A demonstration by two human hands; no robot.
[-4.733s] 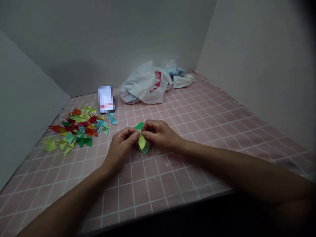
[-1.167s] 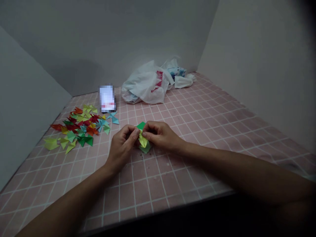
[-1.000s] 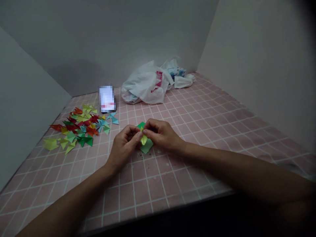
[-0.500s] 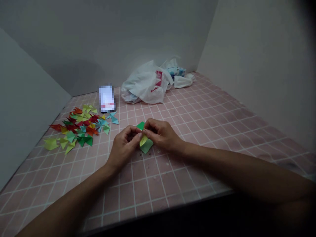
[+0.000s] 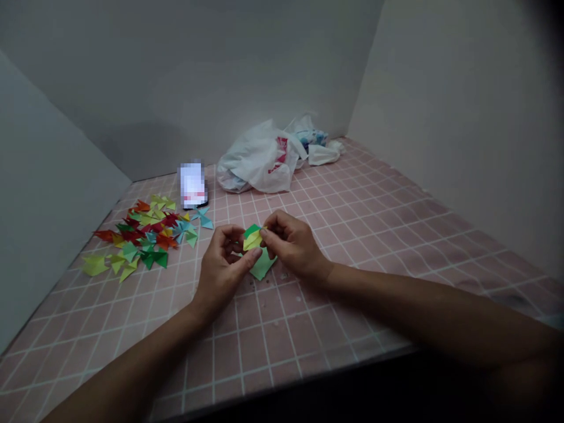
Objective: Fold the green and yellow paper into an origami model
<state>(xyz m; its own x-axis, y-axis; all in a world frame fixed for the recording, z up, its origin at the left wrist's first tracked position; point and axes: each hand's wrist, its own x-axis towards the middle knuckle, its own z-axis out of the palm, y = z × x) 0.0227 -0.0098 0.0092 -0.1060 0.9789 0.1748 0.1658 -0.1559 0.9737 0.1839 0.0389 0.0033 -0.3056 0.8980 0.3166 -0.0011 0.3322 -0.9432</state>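
A small folded piece of yellow paper (image 5: 252, 240) is between my two hands, above the tablecloth. My right hand (image 5: 294, 244) pinches its right corner between thumb and forefinger. At its left side is my left hand (image 5: 224, 255), fingers curled and thumb at the paper's lower edge; some of those fingertips are hidden. Just behind the yellow piece shows a dark green paper (image 5: 252, 230). Below the hands a light green square of paper (image 5: 263, 266) lies on the cloth, partly covered by my left thumb.
To the left lies a pile of folded paper pieces (image 5: 150, 229) in several colours. A phone with a lit, blurred screen (image 5: 192, 185) stands behind them. White plastic bags (image 5: 259, 155) lie against the back wall. Pink checked cloth (image 5: 374, 235) covers the table.
The yellow paper has turned from upright to a broader, sideways position. My left thumb has moved down and away from my right fingertips. The whole view has shifted slightly.
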